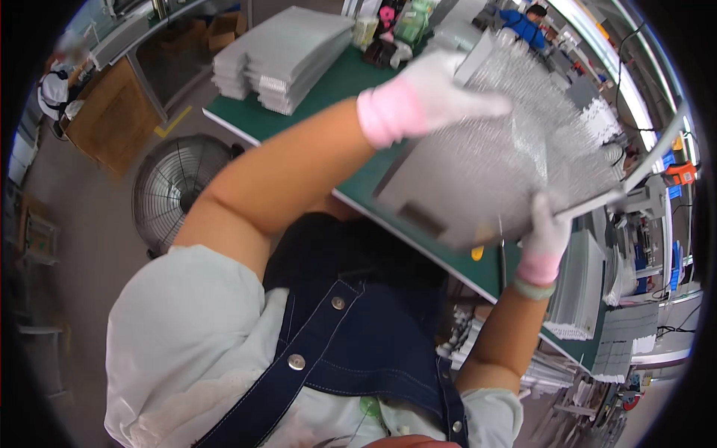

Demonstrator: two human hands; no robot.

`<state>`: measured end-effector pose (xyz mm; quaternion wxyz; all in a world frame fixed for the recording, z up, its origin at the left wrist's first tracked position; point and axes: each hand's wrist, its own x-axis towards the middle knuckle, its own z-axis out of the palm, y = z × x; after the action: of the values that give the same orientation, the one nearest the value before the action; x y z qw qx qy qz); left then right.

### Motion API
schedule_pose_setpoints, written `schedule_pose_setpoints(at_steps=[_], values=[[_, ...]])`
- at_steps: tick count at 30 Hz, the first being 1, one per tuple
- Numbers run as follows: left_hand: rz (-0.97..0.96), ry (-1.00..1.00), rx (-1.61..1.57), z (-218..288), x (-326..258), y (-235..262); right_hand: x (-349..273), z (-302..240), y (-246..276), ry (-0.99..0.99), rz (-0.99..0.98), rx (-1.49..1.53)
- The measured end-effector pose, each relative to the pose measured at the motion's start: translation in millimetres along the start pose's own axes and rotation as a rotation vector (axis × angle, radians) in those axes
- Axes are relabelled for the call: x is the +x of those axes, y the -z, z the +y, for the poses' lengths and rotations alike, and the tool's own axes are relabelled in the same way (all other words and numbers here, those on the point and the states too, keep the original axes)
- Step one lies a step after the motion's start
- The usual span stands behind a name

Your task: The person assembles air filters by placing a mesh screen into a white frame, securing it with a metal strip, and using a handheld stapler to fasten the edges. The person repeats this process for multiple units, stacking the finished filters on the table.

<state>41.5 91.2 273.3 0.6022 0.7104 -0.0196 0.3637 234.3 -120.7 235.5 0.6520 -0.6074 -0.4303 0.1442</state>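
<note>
A flat grey panel [448, 175] with a dark rectangular opening near its corner is held tilted above the green worktable [366, 183]. Silvery bubble wrap [523, 142] lies across much of its upper face. My left hand [437, 97], in a white glove with a pink cuff, grips the panel's far left edge, its thumb stretched over the wrap; the other fingers are partly hidden. At the near right edge, my right hand [547, 228], gloved alike, is closed on the panel. A yellow-handled tool [477, 253] shows on the table beneath, slightly blurred.
Stacked grey panels [299, 52] stand at the table's far left, and another stack [575, 287] sits at the right. A floor fan [183, 190] is left of the table. An orange tool [680, 174] hangs at right. Co-workers [525, 28] are in the background.
</note>
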Motion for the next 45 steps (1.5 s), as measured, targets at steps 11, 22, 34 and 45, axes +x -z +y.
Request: schedule_pose_setpoints(at_steps=[11,22,34,45], values=[[-0.382,0.365,0.325,-152.9,-43.3,0.8,-1.5,119.1,51.4,-0.262,-0.295,-0.316],[-0.521,-0.189,0.813,-194.4,-114.6,-18.4,-38.6,171.5,42.5,-0.732,-0.431,-0.212],[-0.695,0.153,0.862,-198.9,-67.8,10.2,-21.3,161.6,30.2,-0.425,-0.574,-0.627],[-0.248,-0.055,0.782,-251.2,-49.0,18.4,-12.9,204.8,45.5,-0.350,-0.330,-0.393]])
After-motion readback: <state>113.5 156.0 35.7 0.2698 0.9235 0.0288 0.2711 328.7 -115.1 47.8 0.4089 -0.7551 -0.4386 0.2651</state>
